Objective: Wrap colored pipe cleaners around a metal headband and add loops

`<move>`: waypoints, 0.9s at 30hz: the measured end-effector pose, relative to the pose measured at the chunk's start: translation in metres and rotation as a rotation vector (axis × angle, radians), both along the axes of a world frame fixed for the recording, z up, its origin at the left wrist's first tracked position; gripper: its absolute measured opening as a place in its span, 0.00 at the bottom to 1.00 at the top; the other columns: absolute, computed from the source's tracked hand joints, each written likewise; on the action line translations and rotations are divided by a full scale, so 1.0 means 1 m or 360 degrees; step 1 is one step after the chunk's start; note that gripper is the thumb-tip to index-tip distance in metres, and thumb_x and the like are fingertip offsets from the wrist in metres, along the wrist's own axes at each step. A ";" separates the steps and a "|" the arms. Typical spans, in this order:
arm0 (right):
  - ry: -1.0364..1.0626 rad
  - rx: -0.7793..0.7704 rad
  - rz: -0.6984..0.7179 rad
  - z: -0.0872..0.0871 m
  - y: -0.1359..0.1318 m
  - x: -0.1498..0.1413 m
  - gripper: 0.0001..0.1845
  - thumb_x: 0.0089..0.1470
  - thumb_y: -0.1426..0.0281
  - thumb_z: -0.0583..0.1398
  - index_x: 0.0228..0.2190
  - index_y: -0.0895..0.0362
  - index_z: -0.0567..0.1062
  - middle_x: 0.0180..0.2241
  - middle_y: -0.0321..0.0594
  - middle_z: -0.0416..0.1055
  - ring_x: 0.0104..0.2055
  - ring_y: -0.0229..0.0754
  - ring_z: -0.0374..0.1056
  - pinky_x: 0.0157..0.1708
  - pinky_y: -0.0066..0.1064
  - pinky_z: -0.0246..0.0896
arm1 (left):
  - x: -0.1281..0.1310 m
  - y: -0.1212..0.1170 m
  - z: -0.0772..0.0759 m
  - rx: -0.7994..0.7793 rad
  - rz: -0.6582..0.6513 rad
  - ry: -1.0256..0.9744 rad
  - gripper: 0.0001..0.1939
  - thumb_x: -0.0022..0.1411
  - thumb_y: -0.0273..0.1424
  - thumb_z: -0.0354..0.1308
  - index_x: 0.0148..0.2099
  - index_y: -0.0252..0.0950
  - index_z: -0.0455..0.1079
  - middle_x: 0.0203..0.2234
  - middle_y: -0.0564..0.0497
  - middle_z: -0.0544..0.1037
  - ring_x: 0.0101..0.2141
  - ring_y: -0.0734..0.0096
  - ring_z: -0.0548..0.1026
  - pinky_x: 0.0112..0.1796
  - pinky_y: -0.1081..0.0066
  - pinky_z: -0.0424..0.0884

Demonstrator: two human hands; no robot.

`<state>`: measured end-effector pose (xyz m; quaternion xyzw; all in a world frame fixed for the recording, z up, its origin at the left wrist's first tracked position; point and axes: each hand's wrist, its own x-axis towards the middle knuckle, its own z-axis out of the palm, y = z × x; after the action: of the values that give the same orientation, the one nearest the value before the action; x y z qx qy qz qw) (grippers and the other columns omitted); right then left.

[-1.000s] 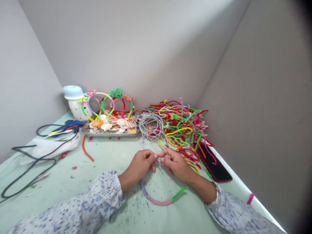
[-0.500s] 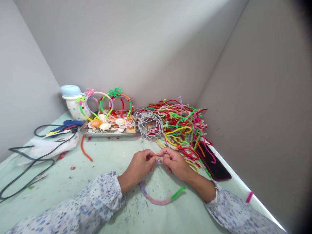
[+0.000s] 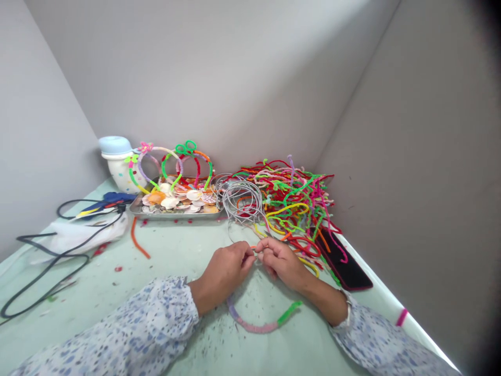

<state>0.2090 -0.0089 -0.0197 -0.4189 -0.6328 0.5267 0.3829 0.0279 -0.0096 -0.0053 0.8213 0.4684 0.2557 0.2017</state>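
Note:
My left hand (image 3: 225, 269) and my right hand (image 3: 282, 261) meet at the middle of the table, fingertips pinched together on a thin headband (image 3: 256, 322) partly wrapped in purple, pink and green pipe cleaner. The wrapped arc curves toward me below my wrists. Both hands are closed on the band's far part, where an orange bit shows between the fingers. A big heap of coloured pipe cleaners (image 3: 291, 201) lies just beyond my right hand, and bare grey wire headbands (image 3: 242, 203) lie beside it.
A metal tray of shells (image 3: 176, 201) with finished headbands (image 3: 174, 162) stands at the back. A white jar with a blue lid (image 3: 117, 162), a glue gun (image 3: 104, 201) with black cable (image 3: 47, 263), a loose orange pipe cleaner (image 3: 139, 240) and a dark phone (image 3: 344, 263) lie around.
My hands stayed in place with only small finger movements on the headband; my left fingers closed in slightly toward the right ones. The wrapped arc shifted a little.

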 end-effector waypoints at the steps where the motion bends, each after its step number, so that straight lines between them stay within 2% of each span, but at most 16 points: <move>1: 0.0005 -0.0003 0.0002 0.000 0.000 0.000 0.05 0.53 0.72 0.55 0.35 0.56 0.67 0.13 0.23 0.57 0.14 0.31 0.51 0.16 0.22 0.48 | 0.000 0.000 -0.001 0.0030 -0.0006 0.0024 0.06 0.62 0.30 0.50 0.36 0.37 0.68 0.29 0.52 0.77 0.29 0.70 0.73 0.30 0.74 0.63; 11: -0.0049 0.0019 0.0030 0.002 0.001 0.000 0.04 0.53 0.71 0.55 0.34 0.56 0.67 0.13 0.23 0.57 0.14 0.30 0.51 0.16 0.22 0.47 | 0.001 0.001 -0.004 0.0154 0.0004 0.0149 0.05 0.60 0.28 0.50 0.35 0.37 0.68 0.28 0.51 0.77 0.29 0.70 0.73 0.30 0.74 0.62; 16: -0.0035 -0.0013 -0.0022 0.004 0.001 -0.001 0.05 0.52 0.71 0.54 0.34 0.56 0.67 0.13 0.23 0.57 0.14 0.31 0.50 0.15 0.22 0.47 | 0.001 -0.001 -0.002 0.0031 0.0004 -0.0026 0.06 0.60 0.30 0.51 0.36 0.38 0.69 0.28 0.52 0.76 0.28 0.70 0.72 0.30 0.74 0.62; 22: -0.0011 -0.0031 -0.0052 0.003 0.002 -0.001 0.04 0.52 0.70 0.54 0.33 0.56 0.67 0.13 0.22 0.56 0.13 0.31 0.50 0.14 0.21 0.47 | 0.001 -0.005 0.003 0.0013 0.0042 -0.0130 0.09 0.60 0.29 0.51 0.43 0.39 0.68 0.31 0.51 0.76 0.30 0.69 0.72 0.32 0.74 0.63; 27: -0.0010 -0.0041 -0.0025 0.004 0.001 -0.002 0.05 0.51 0.72 0.54 0.33 0.57 0.67 0.12 0.23 0.56 0.13 0.30 0.49 0.14 0.21 0.46 | 0.002 -0.006 0.004 0.0052 0.0106 -0.0076 0.05 0.60 0.30 0.51 0.37 0.38 0.68 0.28 0.52 0.76 0.28 0.70 0.72 0.29 0.74 0.61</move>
<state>0.2069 -0.0079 -0.0156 -0.4303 -0.6240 0.5306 0.3795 0.0298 -0.0158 -0.0017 0.8021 0.4863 0.2894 0.1907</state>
